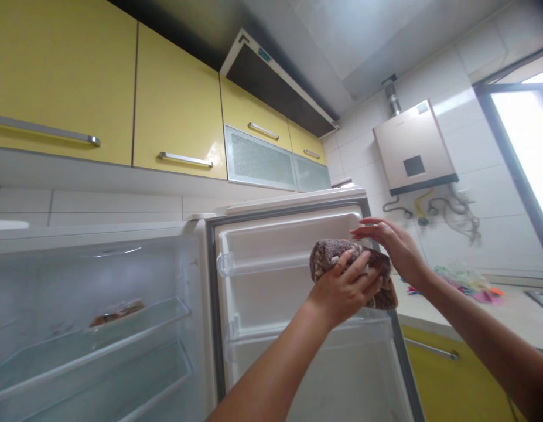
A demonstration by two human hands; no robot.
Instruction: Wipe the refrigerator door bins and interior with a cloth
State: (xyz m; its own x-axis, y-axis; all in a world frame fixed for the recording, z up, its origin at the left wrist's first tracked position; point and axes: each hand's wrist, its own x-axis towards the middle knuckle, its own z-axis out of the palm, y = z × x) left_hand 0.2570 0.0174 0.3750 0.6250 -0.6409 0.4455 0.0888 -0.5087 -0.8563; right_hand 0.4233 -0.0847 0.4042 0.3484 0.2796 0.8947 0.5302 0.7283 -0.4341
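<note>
Head view. Grip of the left hand (pixel 347 288): clamped on a folded brown patterned plush cloth (pixel 333 258), fingers spread across its near face. Cloth lies against palm and fingers, one end sticking out past the fingertips, a looser flap hanging on the right. Right hand (pixel 396 246): grip apart, fingers stretched out flat above the cloth's right part; contact with it, cannot tell. Both hands in front of the open white refrigerator door (pixel 275 299), its inner side showing clear racks. To the left, a brown packet in clear wrap (pixel 117 313) on a glass shelf (pixel 152 317). To the right, pale surface (pixel 517 322) bearing a heap of colourful crumpled items (pixel 467 284).
</note>
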